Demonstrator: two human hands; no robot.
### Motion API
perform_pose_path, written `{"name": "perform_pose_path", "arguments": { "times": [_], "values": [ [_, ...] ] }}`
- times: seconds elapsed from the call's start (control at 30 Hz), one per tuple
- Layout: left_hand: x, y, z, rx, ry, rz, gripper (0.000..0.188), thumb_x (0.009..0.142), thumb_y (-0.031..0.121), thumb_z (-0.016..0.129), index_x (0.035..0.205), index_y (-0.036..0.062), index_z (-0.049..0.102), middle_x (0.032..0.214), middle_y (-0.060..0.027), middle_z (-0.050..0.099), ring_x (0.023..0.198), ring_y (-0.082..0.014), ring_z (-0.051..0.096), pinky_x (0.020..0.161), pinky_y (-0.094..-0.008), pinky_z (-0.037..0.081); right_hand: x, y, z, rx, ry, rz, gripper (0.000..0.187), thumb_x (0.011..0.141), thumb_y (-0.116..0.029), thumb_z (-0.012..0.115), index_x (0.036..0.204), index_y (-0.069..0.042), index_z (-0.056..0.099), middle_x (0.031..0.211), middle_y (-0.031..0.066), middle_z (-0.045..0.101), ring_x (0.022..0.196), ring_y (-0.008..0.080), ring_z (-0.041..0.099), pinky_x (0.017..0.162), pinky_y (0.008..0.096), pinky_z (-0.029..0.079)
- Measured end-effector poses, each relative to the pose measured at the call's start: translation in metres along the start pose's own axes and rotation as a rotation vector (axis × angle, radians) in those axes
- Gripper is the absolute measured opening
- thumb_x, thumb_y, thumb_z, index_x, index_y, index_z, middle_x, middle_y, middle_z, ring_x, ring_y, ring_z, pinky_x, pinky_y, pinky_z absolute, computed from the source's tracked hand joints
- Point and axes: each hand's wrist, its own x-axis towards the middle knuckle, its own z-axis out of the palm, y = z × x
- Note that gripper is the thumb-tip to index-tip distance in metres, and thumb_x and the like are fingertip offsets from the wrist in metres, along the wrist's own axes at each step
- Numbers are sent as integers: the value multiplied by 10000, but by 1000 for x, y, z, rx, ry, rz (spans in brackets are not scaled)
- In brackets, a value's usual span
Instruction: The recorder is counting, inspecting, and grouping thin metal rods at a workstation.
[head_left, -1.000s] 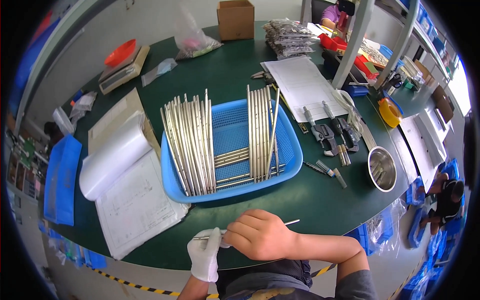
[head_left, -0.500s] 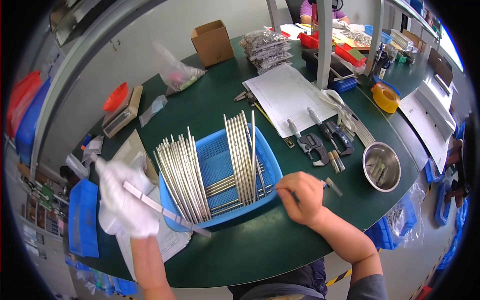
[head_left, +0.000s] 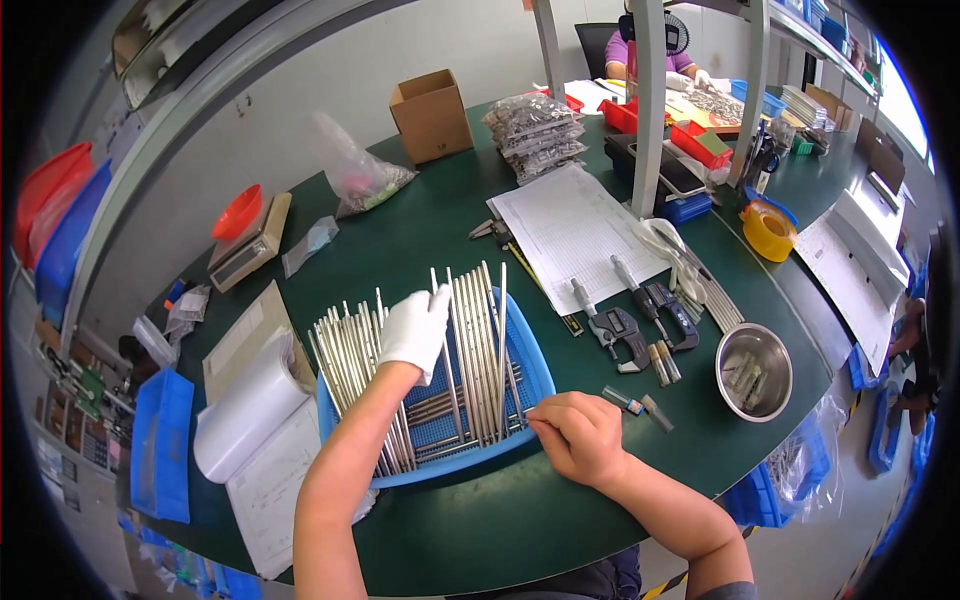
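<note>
My left hand (head_left: 415, 332), in a white glove, is over the blue perforated basket (head_left: 470, 462), its fingers closed around a thin metal rod (head_left: 452, 385). This rod stands at the left edge of the right-hand row of rods (head_left: 485, 350). Another row of silvery rods (head_left: 350, 370) leans along the basket's left side, partly behind my left forearm. Several rods lie crosswise on the basket floor. My bare right hand (head_left: 580, 437) is beside the basket's right rim, thumb and forefinger pinched together. Whatever the pinch holds, if anything, is too small to make out.
Right of the basket lie two digital micrometers (head_left: 620, 335), small tubes (head_left: 655, 412) and a steel bowl (head_left: 753, 372). Papers (head_left: 570, 235) and a caliper (head_left: 492, 230) lie behind. A scale (head_left: 250, 245) stands at left. A metal post (head_left: 648, 110) rises at back; another person (head_left: 680, 65) sits beyond.
My left hand has swung right with a rod, from beside the basket's left edge to the right-hand row. My right hand stays pinched by the rim. The view has shifted slightly.
</note>
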Motion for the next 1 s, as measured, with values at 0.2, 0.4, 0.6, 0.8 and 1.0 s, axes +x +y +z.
{"name": "perform_pose_path", "arguments": {
  "times": [0.2,0.4,0.6,0.8,1.0],
  "values": [
    [-17,6,-11,222,-203,10,603,925,427,238,780,6,643,791,-221,623,794,-352,612,765,-432,465,1,-2,-1,28,-44,37,153,669,35,655,792,-25,587,738,87,617,600,214,598,531,283,474],
    [-12,-2,-51,419,-59,-177,383,768,405,589,827,36,672,836,-194,644,815,-325,629,733,-400,491,-2,2,3,39,-9,60,157,662,19,671,786,-33,590,717,74,613,573,214,593,504,285,465],
    [-13,-18,-47,534,-104,-229,213,692,135,573,848,38,681,866,-176,654,837,-303,641,728,-356,507,0,-3,9,72,-21,68,148,667,31,662,785,-24,592,713,86,612,562,223,587,504,286,464],
    [-11,-25,-34,396,-35,-156,264,688,163,517,860,40,674,916,-230,627,853,-344,622,762,-393,496,-5,0,3,25,5,123,131,687,12,659,795,-35,600,715,90,608,579,231,590,505,303,467],
    [-23,-100,-68,-220,44,-138,248,828,229,518,680,31,538,529,-61,464,547,-134,498,517,-306,392,-3,0,20,108,48,86,102,735,-94,604,773,-57,516,687,89,489,626,295,542,524,391,437]
  ]
}}
